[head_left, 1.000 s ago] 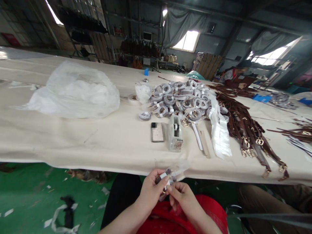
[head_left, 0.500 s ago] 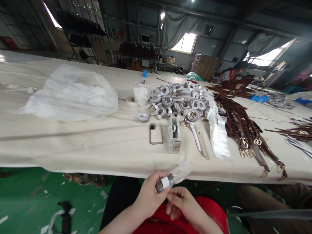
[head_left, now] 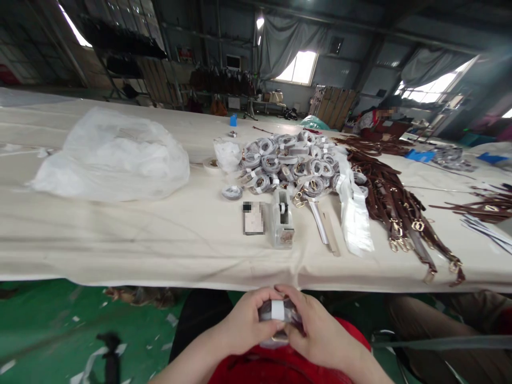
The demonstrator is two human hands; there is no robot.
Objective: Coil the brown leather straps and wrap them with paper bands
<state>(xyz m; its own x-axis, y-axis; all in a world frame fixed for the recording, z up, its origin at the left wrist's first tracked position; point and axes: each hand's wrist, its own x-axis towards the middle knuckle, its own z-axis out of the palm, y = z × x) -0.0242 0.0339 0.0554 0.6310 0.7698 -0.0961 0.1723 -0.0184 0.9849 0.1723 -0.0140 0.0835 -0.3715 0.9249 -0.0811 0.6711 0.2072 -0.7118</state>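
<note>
Just off the table's front edge, a coiled dark strap (head_left: 290, 314) in clear plastic, wrapped with a white band, is held low in front of my red clothing. My left hand (head_left: 248, 321) is closed round its left side, thumb near the band. My right hand (head_left: 314, 326) is closed round the other side. A bit of metal shows at the lower edge of the coil. On the table ahead stand a tape dispenser (head_left: 282, 221) and, beside it, a small flat object (head_left: 253, 218) that is blurred out. Behind them is a heap of similar wrapped strap coils (head_left: 288, 160).
Brown straps with gold buckles (head_left: 394, 208) lie in a pile on the right. White plastic sleeves (head_left: 354, 218) and two flat strips (head_left: 322, 224) lie nearer. A large translucent bag (head_left: 114, 160) sits at left. Another person (head_left: 372, 121) works at the far right.
The strap coil has turned and come nearer to my body. My right hand has moved up to grip its right side, and the loose plastic end no longer sticks out.
</note>
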